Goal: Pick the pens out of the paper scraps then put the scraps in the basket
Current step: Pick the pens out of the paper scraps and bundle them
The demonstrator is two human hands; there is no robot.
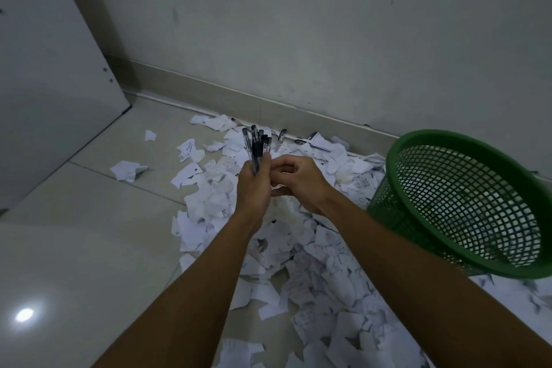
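Note:
My left hand (253,185) grips a bundle of several black-capped pens (257,143), held upright above the pile. My right hand (301,181) is right beside it, fingers curled, its fingertips touching the bundle's lower part; whether it pinches anything I cannot tell. White paper scraps (301,272) cover the floor under both arms. More pens lie among the scraps by the wall: one (281,135) and another (310,143). A green mesh basket (397,146) stands at the right, tilted toward me, with no scraps visible inside.
A beige skirting board (209,92) and the wall close off the far side. A white panel (53,98) stands at the left. Glossy floor tiles (74,263) lie to the left of the scraps.

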